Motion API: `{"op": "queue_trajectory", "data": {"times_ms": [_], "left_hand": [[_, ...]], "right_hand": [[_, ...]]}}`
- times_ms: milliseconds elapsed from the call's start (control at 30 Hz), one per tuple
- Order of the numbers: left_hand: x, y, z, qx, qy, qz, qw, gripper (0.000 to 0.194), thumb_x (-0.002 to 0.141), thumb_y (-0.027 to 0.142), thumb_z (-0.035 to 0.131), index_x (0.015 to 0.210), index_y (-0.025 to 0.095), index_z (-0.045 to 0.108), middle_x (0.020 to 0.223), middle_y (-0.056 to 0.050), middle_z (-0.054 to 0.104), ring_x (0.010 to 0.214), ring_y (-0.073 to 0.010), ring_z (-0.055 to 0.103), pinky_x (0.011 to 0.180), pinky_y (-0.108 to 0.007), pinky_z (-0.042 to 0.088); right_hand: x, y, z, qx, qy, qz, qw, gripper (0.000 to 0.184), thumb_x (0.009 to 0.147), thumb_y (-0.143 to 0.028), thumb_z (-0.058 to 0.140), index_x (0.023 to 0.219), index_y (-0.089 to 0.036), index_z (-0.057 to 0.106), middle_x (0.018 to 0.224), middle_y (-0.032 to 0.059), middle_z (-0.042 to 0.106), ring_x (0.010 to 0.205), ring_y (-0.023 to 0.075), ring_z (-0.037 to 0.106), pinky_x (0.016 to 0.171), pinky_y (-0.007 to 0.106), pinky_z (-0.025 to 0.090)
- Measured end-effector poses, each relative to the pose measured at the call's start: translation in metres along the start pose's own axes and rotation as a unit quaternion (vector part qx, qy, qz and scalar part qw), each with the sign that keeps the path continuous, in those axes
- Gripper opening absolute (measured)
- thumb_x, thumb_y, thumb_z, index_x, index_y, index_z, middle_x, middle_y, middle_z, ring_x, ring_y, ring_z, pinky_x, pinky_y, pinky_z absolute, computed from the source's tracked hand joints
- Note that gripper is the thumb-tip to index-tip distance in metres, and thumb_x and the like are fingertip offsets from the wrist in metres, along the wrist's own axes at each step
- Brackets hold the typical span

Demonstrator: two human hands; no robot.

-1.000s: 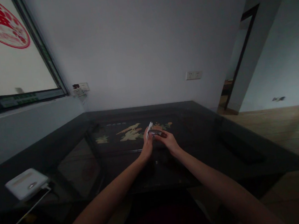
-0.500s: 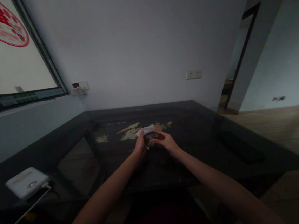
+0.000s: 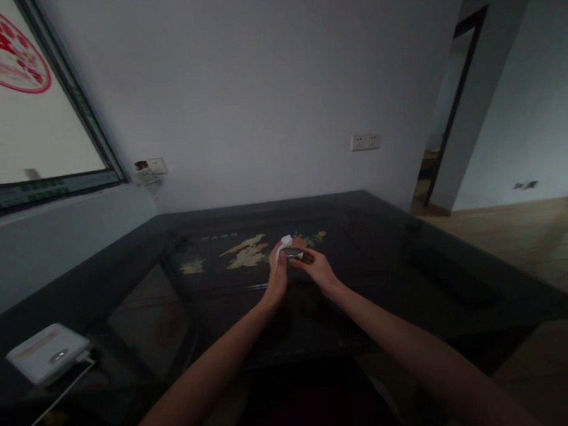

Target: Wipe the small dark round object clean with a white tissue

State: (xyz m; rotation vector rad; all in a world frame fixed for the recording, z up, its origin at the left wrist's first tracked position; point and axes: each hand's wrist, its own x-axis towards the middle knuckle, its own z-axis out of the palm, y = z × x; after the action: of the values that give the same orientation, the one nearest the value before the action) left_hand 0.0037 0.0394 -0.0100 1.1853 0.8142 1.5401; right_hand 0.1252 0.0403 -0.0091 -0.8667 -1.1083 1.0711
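Observation:
Above the dark glass table (image 3: 366, 232), both hands meet around a small, dark, roundish object (image 3: 294, 253) with a shiny edge; its kind is too blurred to tell. My left hand (image 3: 276, 274) is closed on a white tissue-like sheet (image 3: 283, 242), which lies against the object's left side. My right hand (image 3: 319, 267) pinches the object at its right edge, thumb below and fingers curled over. Part of the object is hidden by the fingers and the white sheet.
A white box-shaped device (image 3: 49, 353) with a white cable (image 3: 47, 413) stands on the table's left side. Under the glass shows a bird-and-flower picture (image 3: 247, 251). Behind the table is a wall with sockets (image 3: 366, 141); a window (image 3: 19, 131) is at left.
My left hand has moved slightly right and turned more upright, bringing the white sheet to the object's left side. The object now appears flatter, seen more edge-on. My right hand has barely moved.

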Motion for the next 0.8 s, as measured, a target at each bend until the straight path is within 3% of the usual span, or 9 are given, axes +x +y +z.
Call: {"op": "queue_trajectory", "data": {"times_ms": [100,167,267,400,567,667,800], "left_hand": [[-0.003,0.010,-0.002,0.102,-0.013,0.110,0.989,0.029,0.087,0.034,0.057,0.112,0.020,0.059,0.131,-0.010,0.051,0.129,-0.0197,0.041,0.113,-0.032,0.023],[-0.003,0.015,-0.003,0.120,-0.027,0.123,0.985,0.025,0.088,0.034,0.055,0.107,0.019,0.062,0.123,-0.010,0.056,0.122,-0.0203,0.047,0.111,-0.033,0.026],[0.001,0.018,-0.006,0.096,-0.025,0.064,0.993,0.024,0.089,0.038,0.051,0.093,0.019,0.066,0.103,-0.008,0.065,0.105,-0.0210,0.057,0.103,-0.032,0.036],[0.010,0.016,-0.009,-0.022,-0.016,-0.076,0.997,0.033,0.092,0.040,0.044,0.087,0.017,0.067,0.084,-0.005,0.069,0.083,-0.0187,0.064,0.087,-0.031,0.047],[0.015,0.015,-0.003,-0.223,0.017,-0.233,0.946,0.035,0.096,0.034,0.036,0.088,0.014,0.063,0.077,-0.006,0.068,0.067,-0.0156,0.065,0.072,-0.028,0.052],[0.013,0.011,0.003,-0.257,0.014,-0.235,0.937,0.035,0.097,0.032,0.034,0.089,0.013,0.063,0.080,-0.007,0.069,0.069,-0.0142,0.064,0.072,-0.026,0.052],[0.008,-0.003,0.007,-0.197,0.012,-0.190,0.962,0.029,0.094,0.038,0.045,0.094,0.016,0.063,0.093,-0.009,0.069,0.084,-0.0153,0.065,0.083,-0.027,0.050]], "right_hand": [[-0.003,-0.003,0.001,-0.006,-0.021,0.003,1.000,0.050,0.050,-0.035,0.085,0.095,-0.019,0.069,0.100,0.0060,0.074,0.099,0.0248,0.067,0.094,0.039,0.048],[-0.004,-0.004,0.001,-0.007,-0.034,0.006,0.999,0.051,0.049,-0.035,0.085,0.095,-0.019,0.069,0.100,0.0056,0.074,0.098,0.0249,0.067,0.094,0.039,0.048],[-0.007,-0.006,0.001,-0.016,-0.047,0.009,0.999,0.049,0.048,-0.033,0.086,0.092,-0.019,0.070,0.098,0.0047,0.074,0.097,0.0252,0.067,0.093,0.040,0.048],[-0.009,-0.008,0.002,-0.019,-0.051,0.020,0.998,0.047,0.051,-0.033,0.085,0.093,-0.020,0.070,0.097,0.0041,0.074,0.098,0.0248,0.066,0.092,0.039,0.049],[-0.008,-0.006,0.003,-0.003,-0.046,0.010,0.999,0.046,0.056,-0.036,0.082,0.096,-0.018,0.069,0.101,0.0066,0.073,0.097,0.0241,0.066,0.091,0.038,0.049],[-0.003,-0.001,0.003,0.001,-0.028,-0.005,1.000,0.049,0.055,-0.038,0.082,0.097,-0.018,0.068,0.103,0.0071,0.072,0.098,0.0240,0.066,0.092,0.038,0.049],[0.003,0.004,-0.002,0.006,0.004,-0.016,1.000,0.053,0.052,-0.039,0.083,0.097,-0.018,0.067,0.103,0.0067,0.073,0.099,0.0235,0.066,0.093,0.038,0.048]]}}
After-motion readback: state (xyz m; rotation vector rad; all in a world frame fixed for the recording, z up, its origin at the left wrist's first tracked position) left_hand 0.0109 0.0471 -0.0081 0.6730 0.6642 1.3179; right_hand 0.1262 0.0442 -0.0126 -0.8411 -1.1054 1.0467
